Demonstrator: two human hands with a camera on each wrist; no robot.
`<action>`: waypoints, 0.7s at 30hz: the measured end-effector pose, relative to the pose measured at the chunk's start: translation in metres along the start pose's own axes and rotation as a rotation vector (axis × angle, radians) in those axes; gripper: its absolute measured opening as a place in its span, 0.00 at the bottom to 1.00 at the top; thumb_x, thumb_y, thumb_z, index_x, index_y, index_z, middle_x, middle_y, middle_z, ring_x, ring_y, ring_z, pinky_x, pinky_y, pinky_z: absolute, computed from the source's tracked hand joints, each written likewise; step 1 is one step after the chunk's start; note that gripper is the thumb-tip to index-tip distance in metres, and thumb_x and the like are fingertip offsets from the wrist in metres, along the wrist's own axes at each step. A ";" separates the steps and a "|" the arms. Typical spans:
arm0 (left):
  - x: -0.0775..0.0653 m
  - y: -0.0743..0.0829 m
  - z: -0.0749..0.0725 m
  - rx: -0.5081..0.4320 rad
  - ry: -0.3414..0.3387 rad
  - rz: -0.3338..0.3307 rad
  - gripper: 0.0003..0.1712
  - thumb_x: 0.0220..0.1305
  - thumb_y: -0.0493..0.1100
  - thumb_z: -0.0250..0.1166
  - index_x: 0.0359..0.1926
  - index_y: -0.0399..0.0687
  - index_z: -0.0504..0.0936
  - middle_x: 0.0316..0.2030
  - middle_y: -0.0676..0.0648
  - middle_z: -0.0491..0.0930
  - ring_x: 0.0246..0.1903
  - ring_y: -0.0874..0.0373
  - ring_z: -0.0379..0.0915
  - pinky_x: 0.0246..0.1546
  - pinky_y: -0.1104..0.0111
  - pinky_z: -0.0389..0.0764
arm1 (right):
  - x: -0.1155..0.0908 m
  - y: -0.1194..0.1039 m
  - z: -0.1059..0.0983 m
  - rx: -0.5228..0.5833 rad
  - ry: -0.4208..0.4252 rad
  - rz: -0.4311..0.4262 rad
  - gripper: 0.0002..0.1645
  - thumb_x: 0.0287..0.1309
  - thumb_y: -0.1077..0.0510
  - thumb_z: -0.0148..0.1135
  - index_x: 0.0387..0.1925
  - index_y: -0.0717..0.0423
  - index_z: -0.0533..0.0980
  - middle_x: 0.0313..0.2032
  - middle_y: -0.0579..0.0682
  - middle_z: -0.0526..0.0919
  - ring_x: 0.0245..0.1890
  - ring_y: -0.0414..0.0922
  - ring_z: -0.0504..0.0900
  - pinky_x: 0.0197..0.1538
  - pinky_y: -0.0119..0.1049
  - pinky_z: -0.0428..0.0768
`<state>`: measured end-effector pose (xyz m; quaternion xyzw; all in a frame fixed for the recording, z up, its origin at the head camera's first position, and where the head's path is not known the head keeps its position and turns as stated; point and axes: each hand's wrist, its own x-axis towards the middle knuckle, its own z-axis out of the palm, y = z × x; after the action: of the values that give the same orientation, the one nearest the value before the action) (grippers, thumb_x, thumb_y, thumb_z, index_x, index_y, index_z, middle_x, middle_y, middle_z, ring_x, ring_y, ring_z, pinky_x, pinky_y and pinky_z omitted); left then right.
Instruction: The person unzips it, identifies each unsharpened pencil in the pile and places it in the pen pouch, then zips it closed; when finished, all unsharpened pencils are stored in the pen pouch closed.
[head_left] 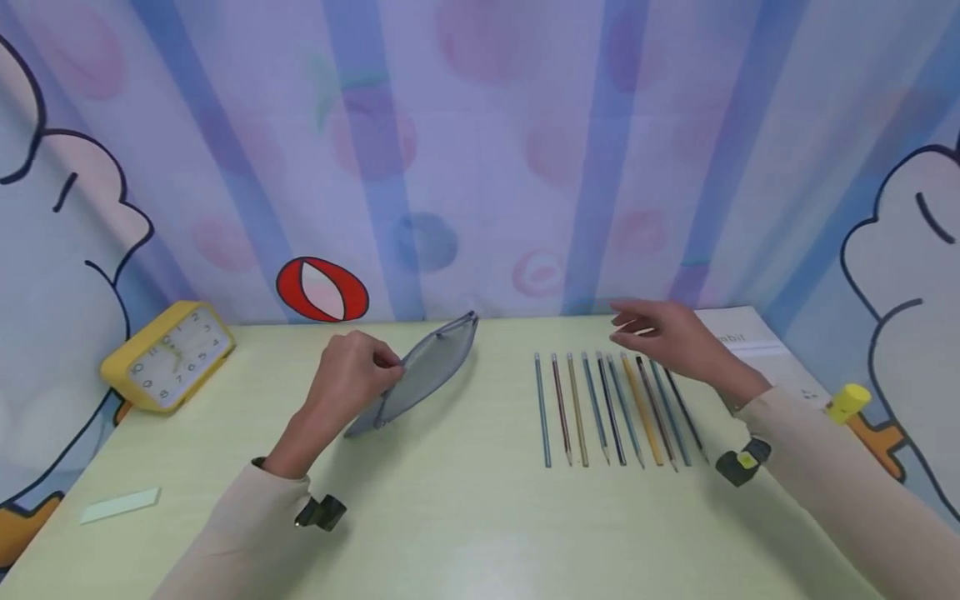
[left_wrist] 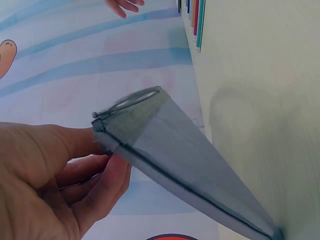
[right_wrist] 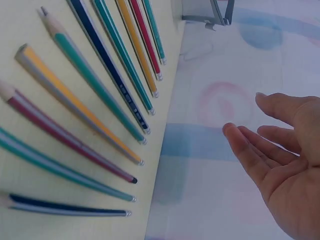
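Above tbl [head_left: 465,533], L fingers [left_wrist: 102,195] pinching pouch [head_left: 435,371], R fingers [right_wrist: 247,157] apart nr pencils [head_left: 642,408], wht booklet [head_left: 772,365] pt. hidden behind R arm [head_left: 840,483]

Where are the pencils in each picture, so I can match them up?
Head: the pencils lie in a row, right of centre.
Left wrist: only some ends show, at the top, right of centre.
Right wrist: they slant across the left half.
Shared landmark: the pale table, its back edge showing in all three.
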<state>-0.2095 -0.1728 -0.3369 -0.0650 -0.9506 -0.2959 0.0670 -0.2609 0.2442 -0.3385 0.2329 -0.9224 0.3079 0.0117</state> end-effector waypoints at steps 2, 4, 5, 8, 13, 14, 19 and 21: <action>0.000 0.000 0.001 -0.004 -0.001 -0.008 0.07 0.61 0.37 0.70 0.36 0.39 0.91 0.29 0.42 0.89 0.23 0.58 0.82 0.27 0.67 0.83 | -0.006 0.002 -0.003 -0.013 -0.026 0.015 0.34 0.69 0.55 0.61 0.72 0.62 0.65 0.56 0.64 0.83 0.55 0.58 0.84 0.55 0.52 0.83; 0.000 0.001 0.002 -0.005 -0.003 -0.011 0.07 0.61 0.37 0.70 0.37 0.39 0.91 0.29 0.42 0.89 0.22 0.59 0.81 0.27 0.67 0.83 | -0.013 0.006 -0.006 -0.029 -0.068 0.042 0.37 0.69 0.55 0.61 0.74 0.62 0.62 0.56 0.64 0.83 0.53 0.58 0.85 0.53 0.51 0.84; 0.000 0.001 0.002 -0.006 -0.005 -0.012 0.07 0.61 0.37 0.70 0.37 0.39 0.91 0.29 0.42 0.89 0.22 0.59 0.81 0.28 0.67 0.83 | -0.016 0.008 -0.008 -0.035 -0.095 0.059 0.39 0.69 0.54 0.61 0.75 0.61 0.60 0.56 0.65 0.82 0.52 0.57 0.86 0.52 0.49 0.85; -0.001 0.001 0.002 -0.002 -0.006 -0.005 0.07 0.61 0.38 0.70 0.37 0.39 0.91 0.29 0.42 0.89 0.21 0.60 0.81 0.29 0.66 0.84 | -0.025 0.013 -0.012 -0.013 -0.187 0.128 0.44 0.69 0.53 0.61 0.78 0.60 0.53 0.56 0.65 0.81 0.45 0.53 0.88 0.48 0.47 0.86; 0.000 0.000 0.001 -0.005 -0.008 0.007 0.07 0.61 0.37 0.70 0.37 0.39 0.91 0.29 0.42 0.89 0.20 0.61 0.81 0.29 0.65 0.84 | -0.035 0.021 -0.014 0.062 -0.288 0.235 0.50 0.69 0.53 0.61 0.80 0.60 0.44 0.52 0.66 0.81 0.35 0.49 0.87 0.41 0.46 0.86; 0.000 0.000 0.001 -0.009 -0.010 0.009 0.07 0.61 0.37 0.70 0.37 0.39 0.91 0.29 0.42 0.89 0.20 0.61 0.81 0.29 0.65 0.84 | -0.036 0.022 -0.013 0.068 -0.298 0.249 0.50 0.69 0.53 0.61 0.80 0.60 0.43 0.50 0.66 0.81 0.34 0.49 0.86 0.40 0.46 0.86; 0.001 -0.001 0.002 -0.020 -0.023 0.015 0.07 0.62 0.38 0.69 0.37 0.38 0.91 0.29 0.42 0.89 0.19 0.62 0.80 0.29 0.65 0.84 | -0.043 0.024 -0.005 0.015 -0.336 0.265 0.47 0.71 0.58 0.57 0.80 0.62 0.43 0.44 0.64 0.81 0.27 0.47 0.83 0.33 0.44 0.85; 0.001 -0.001 0.003 -0.020 -0.024 0.019 0.07 0.62 0.37 0.69 0.37 0.38 0.91 0.28 0.42 0.89 0.19 0.62 0.80 0.29 0.65 0.84 | -0.045 0.022 -0.003 -0.031 -0.346 0.255 0.46 0.72 0.59 0.56 0.79 0.64 0.43 0.41 0.61 0.82 0.23 0.45 0.81 0.31 0.42 0.83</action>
<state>-0.2107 -0.1721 -0.3393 -0.0780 -0.9477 -0.3040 0.0577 -0.2305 0.2802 -0.3561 0.1636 -0.9373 0.2480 -0.1823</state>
